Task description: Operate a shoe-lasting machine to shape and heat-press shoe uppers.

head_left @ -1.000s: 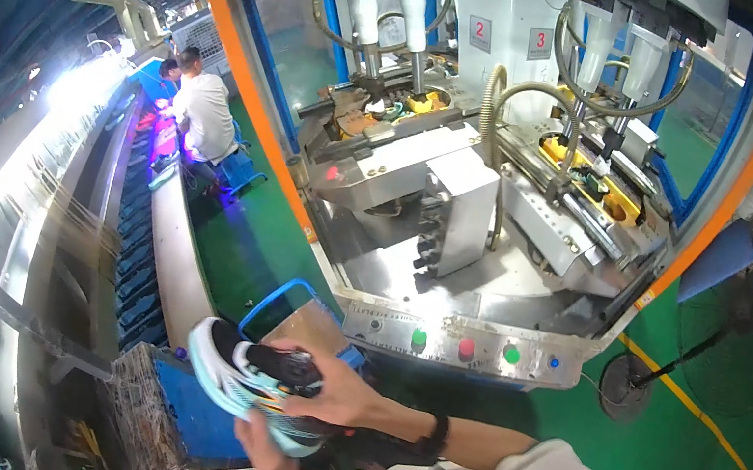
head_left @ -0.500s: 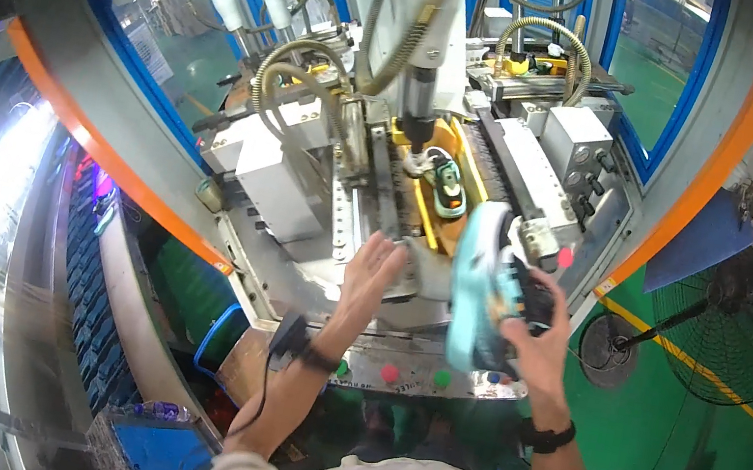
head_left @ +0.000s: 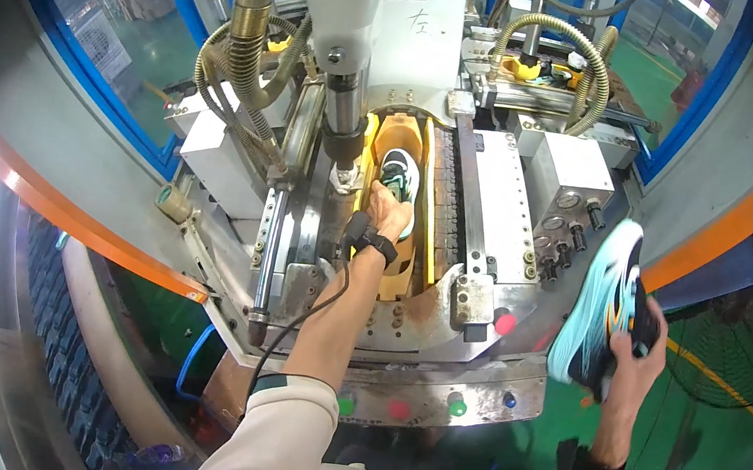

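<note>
My left hand [head_left: 388,209] reaches forward into the machine and is closed on the near part of a sneaker [head_left: 400,169] with a dark, white and teal upper. That sneaker lies lengthwise in a yellow mould [head_left: 397,281], and my fingers partly cover it. Out to the right of the machine, my right hand [head_left: 637,356] grips a second sneaker [head_left: 598,312], held up with its toe pointing away. Its side is light blue and white, with black and orange parts. Left of the mould hangs a metal press cylinder [head_left: 345,105] with a dark lower collar.
Dark clamp bars and a white side block [head_left: 502,196] flank the mould. Knobs stick out of a grey control box [head_left: 569,183]. Coloured buttons [head_left: 399,409] line the front edge. An orange-edged frame [head_left: 740,206] curves along the right, with a floor fan [head_left: 725,353] beyond.
My left hand has reached forward from the machine's front onto the sneaker in the mould. My right hand has carried the other sneaker to the right. The view has shifted.
</note>
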Demonstrator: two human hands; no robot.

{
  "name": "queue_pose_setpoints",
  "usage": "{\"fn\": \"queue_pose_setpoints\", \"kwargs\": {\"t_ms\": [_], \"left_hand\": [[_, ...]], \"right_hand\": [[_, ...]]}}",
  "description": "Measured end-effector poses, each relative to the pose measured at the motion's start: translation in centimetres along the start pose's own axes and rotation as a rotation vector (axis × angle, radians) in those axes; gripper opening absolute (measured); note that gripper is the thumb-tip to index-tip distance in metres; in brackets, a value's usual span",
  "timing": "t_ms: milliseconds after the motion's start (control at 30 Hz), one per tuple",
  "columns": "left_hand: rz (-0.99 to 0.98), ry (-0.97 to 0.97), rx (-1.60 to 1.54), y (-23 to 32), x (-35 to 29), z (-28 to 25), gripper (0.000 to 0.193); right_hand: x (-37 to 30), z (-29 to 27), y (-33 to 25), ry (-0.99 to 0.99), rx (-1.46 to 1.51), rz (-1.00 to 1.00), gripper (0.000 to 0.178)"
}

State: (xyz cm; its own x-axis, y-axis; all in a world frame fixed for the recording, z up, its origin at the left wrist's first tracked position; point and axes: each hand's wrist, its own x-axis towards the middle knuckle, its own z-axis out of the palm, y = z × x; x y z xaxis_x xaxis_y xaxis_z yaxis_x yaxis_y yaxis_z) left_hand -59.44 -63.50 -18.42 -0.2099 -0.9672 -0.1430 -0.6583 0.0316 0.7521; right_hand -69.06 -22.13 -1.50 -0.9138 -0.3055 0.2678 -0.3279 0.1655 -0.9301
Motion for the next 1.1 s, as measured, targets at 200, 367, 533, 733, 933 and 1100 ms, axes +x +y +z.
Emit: {"fn": "queue_pose_setpoints", "kwargs": {"t_ms": [200,367,533,733,933,1100], "left_hand": [[-0.227,-0.384,-1.105,-3.5,-7.5,-8.9,0.025],[-0.298,-0.443,-1.131,-6.0,-21.3,-21.3,0.040],[-0.351,-0.069,-0.849,-12.5,-34.6,-32.2,0.066],[-0.741,0.626,-0.894,-15.7,-44.3,-34.8,0.035],[-0.578,0.726,-0.664,-21.7,-49.8,-31.2,0.046],[-0.645,0.665,-1.185,-18.4,-47.6,-29.4,0.021]], "right_hand": [[11.7,13.1,-2.3,-0.319,-0.156,-0.083,0.053],[14.2,30.0,-4.8,-0.749,-0.569,0.031,0.062],[6.0,43.2,-0.6,-0.680,-0.722,-0.075,0.043],[3.1,45.2,6.0,-0.475,-0.680,-0.134,0.061],[-5.3,36.2,0.9,-0.436,-0.238,-0.793,0.046],[-21.0,24.7,2.3,-0.985,0.104,-0.656,0.022]]}}
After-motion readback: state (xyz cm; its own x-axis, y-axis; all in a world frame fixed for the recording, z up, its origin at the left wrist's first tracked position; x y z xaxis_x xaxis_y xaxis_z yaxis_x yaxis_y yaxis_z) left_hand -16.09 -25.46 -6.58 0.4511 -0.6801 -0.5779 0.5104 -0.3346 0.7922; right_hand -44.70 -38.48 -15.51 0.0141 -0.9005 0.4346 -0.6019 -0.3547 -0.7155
